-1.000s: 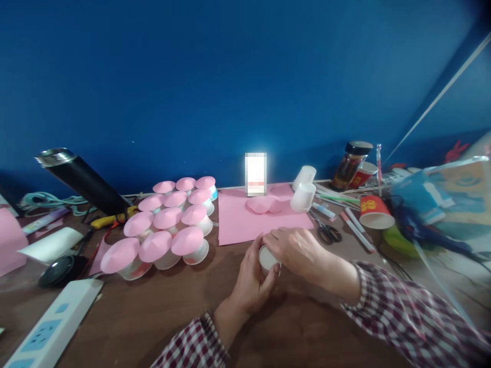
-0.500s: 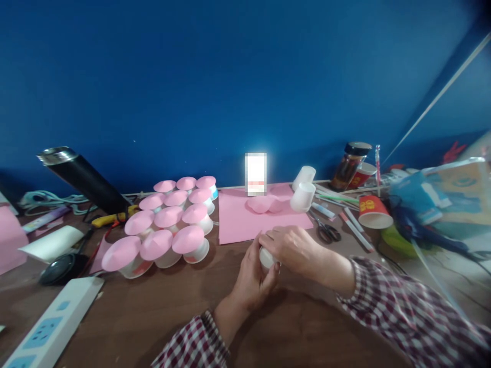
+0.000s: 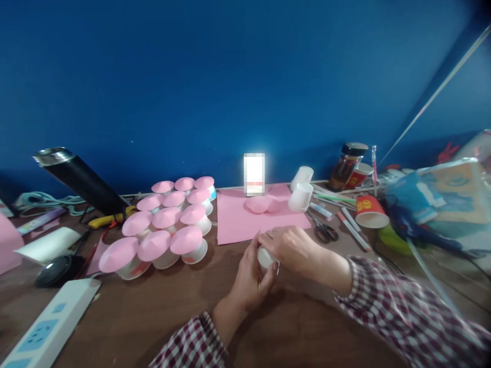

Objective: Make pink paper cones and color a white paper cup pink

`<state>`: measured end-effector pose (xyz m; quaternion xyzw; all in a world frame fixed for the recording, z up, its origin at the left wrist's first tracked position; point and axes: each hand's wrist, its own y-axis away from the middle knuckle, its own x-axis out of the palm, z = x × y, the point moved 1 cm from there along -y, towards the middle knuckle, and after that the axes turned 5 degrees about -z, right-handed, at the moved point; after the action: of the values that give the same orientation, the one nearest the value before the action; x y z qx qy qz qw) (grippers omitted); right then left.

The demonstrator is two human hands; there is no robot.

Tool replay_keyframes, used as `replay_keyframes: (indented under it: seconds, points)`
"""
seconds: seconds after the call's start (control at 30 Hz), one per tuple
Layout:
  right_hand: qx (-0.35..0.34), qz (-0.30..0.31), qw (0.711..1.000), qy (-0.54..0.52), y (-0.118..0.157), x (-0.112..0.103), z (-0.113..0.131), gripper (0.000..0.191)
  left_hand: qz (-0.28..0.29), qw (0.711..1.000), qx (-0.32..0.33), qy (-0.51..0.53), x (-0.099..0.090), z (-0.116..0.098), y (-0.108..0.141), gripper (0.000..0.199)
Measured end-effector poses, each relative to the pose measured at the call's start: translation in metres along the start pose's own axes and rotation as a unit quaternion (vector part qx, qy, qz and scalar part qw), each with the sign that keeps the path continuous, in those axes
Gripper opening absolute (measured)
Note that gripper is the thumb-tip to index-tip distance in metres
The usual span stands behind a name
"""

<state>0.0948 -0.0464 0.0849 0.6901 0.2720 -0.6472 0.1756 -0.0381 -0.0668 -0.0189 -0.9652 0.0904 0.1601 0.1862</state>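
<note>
Between my two hands, just in front of the pink paper sheet, is a small white paper cup (image 3: 265, 257), with its round end facing up. My left hand (image 3: 247, 281) wraps round its near and left side, thumb against it. Over the cup's far right side curls my right hand (image 3: 293, 249), its fingertips hidden behind the cup. Beyond them lies the pink paper sheet (image 3: 232, 222) with pink paper pieces (image 3: 257, 204) on it. Two white cups (image 3: 300, 197) stand upside down at its right edge.
On the left are several cups topped with pink paper cones (image 3: 186, 239), a black flask (image 3: 84, 179) and a power strip (image 3: 49, 322). At right lie scissors (image 3: 326, 232), a red paper cup (image 3: 372, 211), a dark jar (image 3: 347, 166) and a bag (image 3: 441, 194).
The whole view has shifted slightly left. My hands keep nearly the same grip on the cup, which shows a little more of its round end.
</note>
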Motion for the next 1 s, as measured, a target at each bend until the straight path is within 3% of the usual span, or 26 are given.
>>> replay_keyframes:
  seconds: [0.17,0.3,0.47,0.6,0.7,0.87,1.0]
  points:
    - [0.020,-0.011,0.998,-0.063,0.004,0.002,-0.011,0.012,-0.011,1.000,0.000,-0.012,-0.001,-0.002,-0.001,0.065]
    - [0.086,-0.090,0.982,-0.141,0.015,0.014,-0.021,0.023,-0.038,0.996,-0.001,-0.081,-0.004,-0.005,-0.005,0.059]
    - [0.157,-0.175,0.920,-0.313,0.028,0.042,-0.023,0.032,-0.094,0.994,-0.029,-0.056,-0.010,-0.008,-0.009,0.050]
    - [0.163,-0.188,0.865,-0.437,0.033,0.060,-0.018,0.042,-0.146,0.989,-0.036,0.002,-0.015,-0.014,-0.011,0.040]
    - [0.148,-0.178,0.855,-0.464,0.034,0.065,-0.013,0.054,-0.157,0.985,-0.052,0.045,-0.015,-0.017,-0.011,0.039]
    - [0.154,-0.200,0.842,-0.477,0.034,0.068,-0.006,0.053,-0.145,0.982,-0.056,0.109,-0.012,-0.015,-0.009,0.041]
    - [0.186,-0.219,0.838,-0.465,0.033,0.068,-0.008,0.035,-0.126,0.986,-0.053,0.092,-0.012,-0.011,-0.009,0.040]
